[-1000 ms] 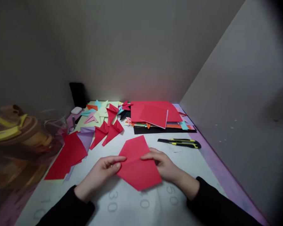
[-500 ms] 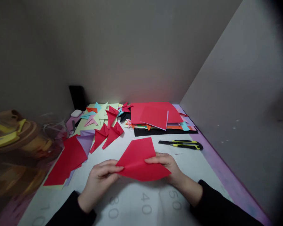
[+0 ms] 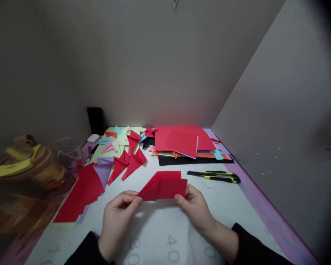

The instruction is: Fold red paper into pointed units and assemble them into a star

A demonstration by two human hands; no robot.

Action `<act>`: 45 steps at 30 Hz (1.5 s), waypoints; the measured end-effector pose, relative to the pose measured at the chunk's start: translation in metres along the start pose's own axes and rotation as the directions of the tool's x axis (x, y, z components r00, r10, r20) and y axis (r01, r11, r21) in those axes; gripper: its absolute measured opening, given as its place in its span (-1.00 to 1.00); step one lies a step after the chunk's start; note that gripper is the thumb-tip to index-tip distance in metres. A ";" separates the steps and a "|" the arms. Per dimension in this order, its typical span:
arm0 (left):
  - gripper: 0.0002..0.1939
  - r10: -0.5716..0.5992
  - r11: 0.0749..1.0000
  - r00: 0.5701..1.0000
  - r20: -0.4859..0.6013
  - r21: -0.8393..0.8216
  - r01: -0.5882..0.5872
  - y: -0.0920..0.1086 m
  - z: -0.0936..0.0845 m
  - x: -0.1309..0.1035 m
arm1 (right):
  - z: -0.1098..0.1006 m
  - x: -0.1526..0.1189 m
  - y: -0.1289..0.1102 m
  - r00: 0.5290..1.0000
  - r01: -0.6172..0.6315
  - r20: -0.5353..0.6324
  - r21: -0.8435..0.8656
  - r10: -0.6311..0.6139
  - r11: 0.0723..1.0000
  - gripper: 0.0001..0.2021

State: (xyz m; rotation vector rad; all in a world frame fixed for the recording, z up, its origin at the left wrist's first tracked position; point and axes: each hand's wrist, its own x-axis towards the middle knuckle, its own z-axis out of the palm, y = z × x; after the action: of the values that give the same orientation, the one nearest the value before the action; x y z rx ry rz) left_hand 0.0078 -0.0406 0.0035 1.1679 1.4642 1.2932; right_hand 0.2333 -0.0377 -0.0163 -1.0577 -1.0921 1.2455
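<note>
A sheet of red paper, folded over with a pointed left end, is held in the air above the white mat. My left hand pinches its pointed left tip between thumb and fingers. At the paper's right end, my right hand grips with the thumb on the near face and the fingers behind, partly hidden. Beyond the paper lie folded red paper pieces. To the right of them rests a black and yellow utility knife.
Red sheets lie at left beside a folded lilac piece. At the back are a paper stack topped with red and several coloured folded pieces. A black phone leans on the wall. A cluttered container stands far left.
The red paper was opened out wide before; now its near part is folded up, making a narrower shape. My right hand has shifted its grip, its thumb now low on the near face.
</note>
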 end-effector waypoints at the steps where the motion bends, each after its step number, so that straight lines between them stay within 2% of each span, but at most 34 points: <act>1: -0.83 -0.023 1.000 1.000 -0.006 -0.018 0.023 -0.001 0.001 0.000 | 0.001 -0.001 0.002 1.000 -0.011 -0.014 0.022 0.011 1.000 -0.69; 7: -0.75 -0.122 0.982 0.992 -0.013 -0.148 0.118 -0.002 0.008 0.000 | 0.004 -0.004 0.009 0.996 -0.079 -0.044 0.093 0.083 0.993 -0.63; 10: -0.72 -0.145 0.971 0.987 0.063 -0.184 0.154 -0.001 0.008 0.002 | 0.005 -0.002 0.009 0.993 -0.096 -0.060 0.084 0.101 0.992 -0.62; 14: -0.71 -0.200 0.969 0.964 0.176 -0.108 0.220 -0.001 0.008 0.004 | 0.004 -0.001 0.008 0.993 -0.096 -0.070 0.046 0.099 0.994 -0.61; 18: -0.70 -0.135 0.985 0.975 0.175 -0.082 0.151 -0.001 0.007 0.001 | 0.002 -0.003 0.008 0.994 -0.093 -0.054 0.018 0.093 0.996 -0.61; 24: -0.69 -0.025 0.999 0.992 0.121 -0.039 0.030 0.003 0.005 -0.002 | 0.002 -0.002 0.007 0.998 -0.041 -0.042 0.150 0.048 0.988 -0.67; 28: -0.68 -0.001 0.999 0.992 0.129 -0.038 0.006 0.002 0.004 -0.001 | 0.001 0.003 0.003 0.995 -0.048 -0.071 0.206 0.063 0.977 -0.69; 33: -0.69 0.017 0.999 0.995 0.098 -0.044 -0.013 -0.001 0.005 -0.001 | -0.001 0.004 0.003 0.994 -0.043 -0.094 0.186 0.061 0.982 -0.72; 39: -0.69 0.022 0.999 0.997 0.073 -0.036 -0.019 -0.002 0.005 -0.001 | -0.002 0.001 0.004 0.997 -0.043 -0.060 0.196 0.056 0.980 -0.75; 45: -0.69 0.020 1.000 0.999 0.034 0.000 -0.020 0.008 0.006 -0.002 | 0.000 0.002 0.003 0.998 -0.047 -0.037 0.214 0.056 0.976 -0.75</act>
State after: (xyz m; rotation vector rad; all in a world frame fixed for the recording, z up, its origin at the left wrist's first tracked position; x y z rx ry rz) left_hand 0.0152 -0.0413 0.0107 1.2022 1.4312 1.2806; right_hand 0.2327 -0.0358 -0.0193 -0.9488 -0.8811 1.3434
